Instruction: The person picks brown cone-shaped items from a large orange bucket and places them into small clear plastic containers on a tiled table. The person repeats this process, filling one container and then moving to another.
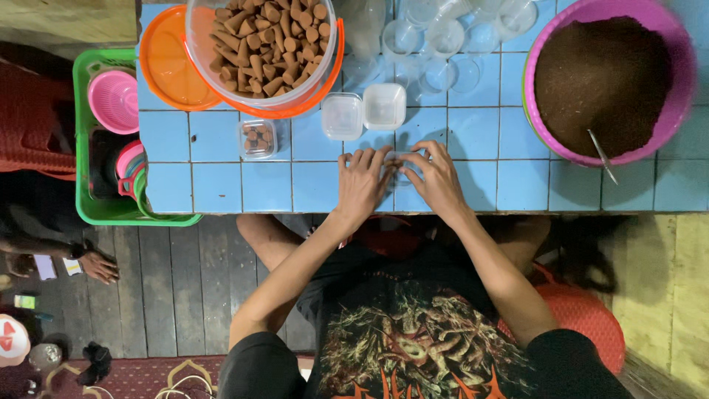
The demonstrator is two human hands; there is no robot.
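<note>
Hands met at table centre — left hand [362, 185] and right hand [437, 181] both pinched a small clear box [396, 166] flat on the blue tiled table [517, 133]. Filled box of brown cones [258, 138] sat at 9 o'clock, two empty lidded boxes [364, 111] at 12, pink tub of brown powder [607, 77] at 2.

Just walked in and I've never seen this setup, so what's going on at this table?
A person seated at a blue tiled table has the left hand and right hand together on a small clear container. Beyond the hands lie two clear lids, a small filled box of brown cones, a clear bucket of cones, empty clear cups, and a purple basin of brown powder with a spoon.
</note>
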